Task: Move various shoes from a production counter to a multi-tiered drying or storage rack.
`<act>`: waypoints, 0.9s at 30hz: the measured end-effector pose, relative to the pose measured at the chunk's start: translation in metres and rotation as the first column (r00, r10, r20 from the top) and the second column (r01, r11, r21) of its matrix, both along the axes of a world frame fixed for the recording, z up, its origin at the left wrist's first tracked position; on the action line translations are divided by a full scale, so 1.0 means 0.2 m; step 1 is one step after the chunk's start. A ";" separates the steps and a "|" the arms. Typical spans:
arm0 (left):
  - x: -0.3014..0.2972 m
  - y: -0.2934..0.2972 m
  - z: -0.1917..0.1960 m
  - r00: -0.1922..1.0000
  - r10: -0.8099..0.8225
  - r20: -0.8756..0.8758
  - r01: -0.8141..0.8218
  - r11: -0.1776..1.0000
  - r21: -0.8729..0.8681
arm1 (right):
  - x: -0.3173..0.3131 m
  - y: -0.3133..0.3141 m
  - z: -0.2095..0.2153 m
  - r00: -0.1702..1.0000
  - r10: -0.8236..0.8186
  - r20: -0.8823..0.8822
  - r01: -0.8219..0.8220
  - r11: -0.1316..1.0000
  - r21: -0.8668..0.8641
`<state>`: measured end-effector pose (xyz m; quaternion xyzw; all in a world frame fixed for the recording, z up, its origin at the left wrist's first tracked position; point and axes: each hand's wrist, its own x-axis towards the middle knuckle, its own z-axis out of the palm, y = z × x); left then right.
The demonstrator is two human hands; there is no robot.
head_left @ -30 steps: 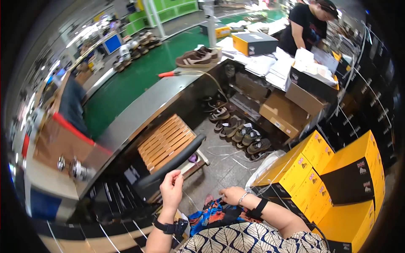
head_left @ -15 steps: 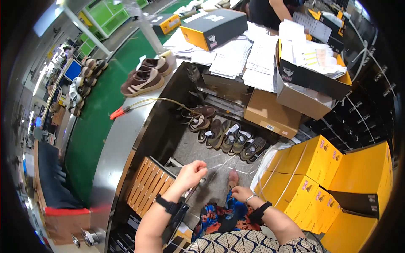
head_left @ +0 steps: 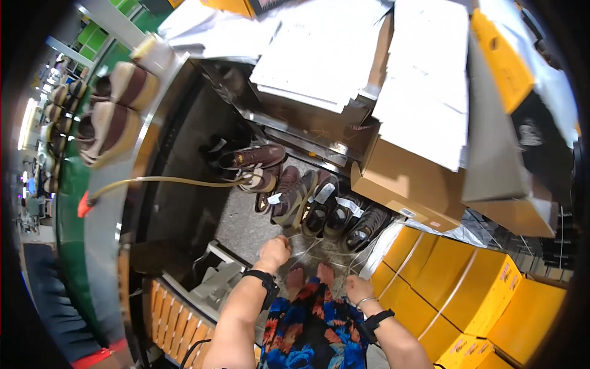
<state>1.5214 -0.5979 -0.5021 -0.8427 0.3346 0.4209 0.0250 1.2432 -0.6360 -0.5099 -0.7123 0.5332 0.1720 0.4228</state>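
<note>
My left hand (head_left: 274, 251) hangs over the floor with its fingers curled in, and no object shows in it. Just beyond it stands a row of sneakers: a brown one (head_left: 261, 155) at the left, an olive-grey one (head_left: 295, 200), and dark ones with white paper tags, such as the dark sneaker (head_left: 348, 215). A gap separates the hand from the shoes. My right hand (head_left: 358, 288) is loosely closed beside the stacked yellow boxes (head_left: 452, 270), with nothing visible in it. Both wrists wear black bands; a bracelet circles the right one.
Paper stacks (head_left: 319, 52) cover the bench ahead, above an open cardboard box (head_left: 409, 178). Left, a metal ledge (head_left: 101, 246) carries a pair of brown-and-cream sneakers (head_left: 117, 117) and a yellowish hose (head_left: 166, 179). Wooden slats (head_left: 175, 320) lie low at the left. My feet (head_left: 324, 273) stand on the floor.
My view has moved forward and down, so the floor shoes and paper stacks look nearer. Both hands remain curled. The person who was at the far bench is out of view.
</note>
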 end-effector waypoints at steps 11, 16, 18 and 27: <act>0.15 -0.19 -0.91 0.996 -0.055 0.064 0.056 0.998 -0.012 | 0.19 -0.30 -0.80 0.988 0.104 -0.114 -0.117 0.987 -0.108; 0.20 -0.24 -1.05 0.995 -0.100 -0.016 0.101 0.989 0.108 | 0.26 -0.36 -0.94 0.976 0.109 -0.190 -0.089 0.990 0.111; 0.20 -0.26 -1.07 0.994 -0.108 -0.014 0.108 0.992 0.070 | 0.27 -0.36 -0.97 0.966 0.068 -0.250 -0.017 0.979 0.202; 0.10 -0.26 -0.99 0.705 -0.687 0.177 0.702 0.712 -0.031 | 0.29 -0.40 -1.07 0.970 0.165 -0.176 -0.154 0.985 0.074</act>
